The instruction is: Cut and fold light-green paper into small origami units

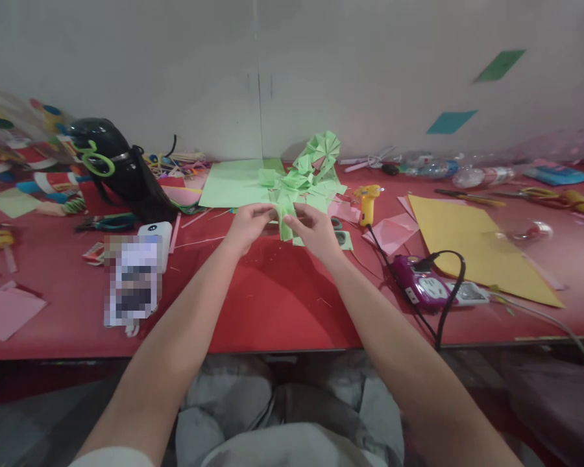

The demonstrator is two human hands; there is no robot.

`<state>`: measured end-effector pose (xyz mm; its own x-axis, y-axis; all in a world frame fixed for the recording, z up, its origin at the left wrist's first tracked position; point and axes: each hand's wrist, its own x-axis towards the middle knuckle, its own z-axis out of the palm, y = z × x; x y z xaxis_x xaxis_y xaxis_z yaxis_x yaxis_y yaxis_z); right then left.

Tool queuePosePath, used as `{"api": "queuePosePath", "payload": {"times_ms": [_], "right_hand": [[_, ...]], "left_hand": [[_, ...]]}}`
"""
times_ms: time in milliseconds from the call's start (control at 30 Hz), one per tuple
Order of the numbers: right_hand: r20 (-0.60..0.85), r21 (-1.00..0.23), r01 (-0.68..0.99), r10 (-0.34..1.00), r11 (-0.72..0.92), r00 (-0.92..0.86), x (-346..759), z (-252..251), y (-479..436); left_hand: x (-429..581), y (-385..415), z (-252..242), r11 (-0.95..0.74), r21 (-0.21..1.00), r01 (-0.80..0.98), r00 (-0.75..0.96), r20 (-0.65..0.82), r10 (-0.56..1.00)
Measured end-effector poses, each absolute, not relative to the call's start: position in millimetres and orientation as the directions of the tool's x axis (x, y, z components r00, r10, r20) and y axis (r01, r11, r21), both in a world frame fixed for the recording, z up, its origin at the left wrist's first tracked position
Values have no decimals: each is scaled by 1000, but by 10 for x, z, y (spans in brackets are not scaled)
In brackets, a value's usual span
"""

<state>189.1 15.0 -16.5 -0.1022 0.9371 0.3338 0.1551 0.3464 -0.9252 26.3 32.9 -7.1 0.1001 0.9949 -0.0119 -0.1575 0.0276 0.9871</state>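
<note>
Above the middle of the red table, my left hand point(251, 224) and my right hand point(314, 228) meet on a folded piece of light green paper point(285, 224). The fingertips of each hand pinch it from either side. Just behind are several folded green paper pieces point(299, 181), with a pleated, fan-like one point(325, 148) standing highest. Flat green sheets point(228, 185) lie beneath and beside them. Close to my right hand, a small green square with dark scissor-like handles point(340, 239) is partly hidden.
A yellow glue gun point(368, 206) stands right of my hands. Farther right are a purple power strip point(418, 282) with cables and a yellow sheet point(472, 240). At left lie a phone point(135, 282), pliers point(111, 222) and a glossy black object point(119, 162). Plastic bottles point(481, 176) line the wall.
</note>
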Motion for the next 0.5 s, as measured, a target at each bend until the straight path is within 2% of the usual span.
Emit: {"api": "queuePosePath", "payload": {"times_ms": [100,233,333,500], "right_hand": [[329,-922,182,939,342,-102,1895,-211,171],[314,-933,184,950,309,-5,1908,-265,220],[342,-908,251,939,337,-25,1915,-280,235],[395,-869,333,919,367,16,1930,-306,249]], "left_hand": [[250,335,-28,139,974,-181,129,-116,985],[228,325,18,246,944,-222,216,-198,956],[227,302,11,194,967,-163,253,-149,956],[220,316,-63,101,993,-61,190,-88,978]]}}
